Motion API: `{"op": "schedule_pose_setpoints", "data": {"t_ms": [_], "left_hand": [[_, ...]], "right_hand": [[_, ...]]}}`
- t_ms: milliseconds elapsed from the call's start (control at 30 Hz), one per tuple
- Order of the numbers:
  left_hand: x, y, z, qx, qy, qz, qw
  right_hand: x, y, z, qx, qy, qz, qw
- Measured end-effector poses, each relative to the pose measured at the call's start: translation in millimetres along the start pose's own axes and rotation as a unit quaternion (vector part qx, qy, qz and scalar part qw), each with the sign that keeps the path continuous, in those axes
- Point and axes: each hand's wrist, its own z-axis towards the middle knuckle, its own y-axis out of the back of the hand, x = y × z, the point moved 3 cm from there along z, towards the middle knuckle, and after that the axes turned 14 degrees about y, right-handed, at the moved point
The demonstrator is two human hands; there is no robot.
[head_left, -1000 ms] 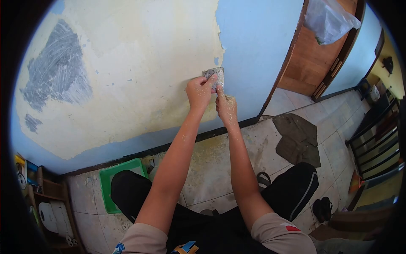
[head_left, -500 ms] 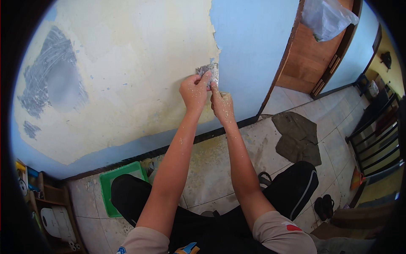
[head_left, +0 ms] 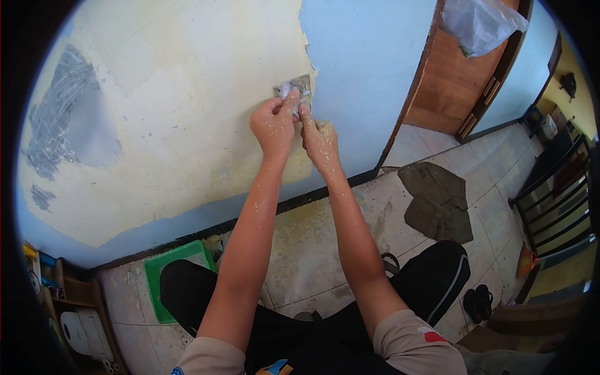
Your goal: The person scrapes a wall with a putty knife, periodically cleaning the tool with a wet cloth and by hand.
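Observation:
Both hands are raised against the wall [head_left: 187, 81], where blue paint meets a bare cream area. My left hand [head_left: 275, 128] presses its thumb and fingers on a flat metal scraper blade [head_left: 302, 84] covered in paint flakes. My right hand [head_left: 320, 140] is wrapped round the scraper's lower end, its thumb or a finger pointing up along the blade. The handle is hidden in the fist. Pale flakes stick to both hands and forearms. The blade lies beside the ragged edge of the blue paint.
A green tray [head_left: 150, 294] stands on the tiled floor by my left knee. A brown cloth [head_left: 437, 203] lies to the right, with dark sandals [head_left: 478, 304] beyond. A shelf [head_left: 78, 290] stands at the lower left; a plastic bag [head_left: 481, 28] hangs by the door.
Both hands and the scraper have moved up and to the left along the cream area, still together. A small clump of flakes now shows on the blade.

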Motion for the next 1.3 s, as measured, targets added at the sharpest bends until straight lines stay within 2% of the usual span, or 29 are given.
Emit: {"op": "schedule_pose_setpoints", "data": {"t_ms": [67,200,267,300,367,600,667,767,867,1300], "left_hand": [[-21.0,5.3,5.8,-0.012,-0.03,-0.076,0.997],[-21.6,16.0,-1.8,-0.035,-0.045,-0.114,0.992],[-11.6,9.2,-6.7,-0.035,-0.054,-0.097,0.993],[-8.6,3.6,-8.9,-0.015,-0.05,-0.055,0.997],[-3.7,-4.7,-8.0,0.008,-0.044,-0.002,0.999],[-20.5,-13.1,1.6,0.014,-0.046,0.013,0.999],[-29.8,-15.5,1.2,0.01,-0.059,0.052,0.997],[-31.6,-14.9,1.5,0.009,-0.062,0.066,0.996],[-33.6,-15.3,3.5,-0.01,-0.077,0.074,0.994],[-73.8,-18.7,5.3,0.015,-0.079,0.043,0.996]], "right_hand": [[21.9,-2.0,16.6,0.023,0.078,-0.044,0.996],[31.0,-8.8,13.6,0.068,0.094,-0.038,0.993],[13.8,-4.6,-0.6,0.042,0.004,0.083,0.996],[10.5,-0.9,-3.0,0.042,0.007,0.086,0.995],[-3.3,4.9,-8.3,0.008,-0.085,0.132,0.987],[10.4,2.9,5.9,0.006,-0.042,0.14,0.989],[15.4,2.1,7.9,0.01,-0.083,0.17,0.982],[15.8,3.1,6.3,0.041,-0.096,0.193,0.976],[22.8,1.6,8.0,0.038,-0.096,0.194,0.976],[61.0,3.1,24.0,0.041,-0.101,0.153,0.982]]}}
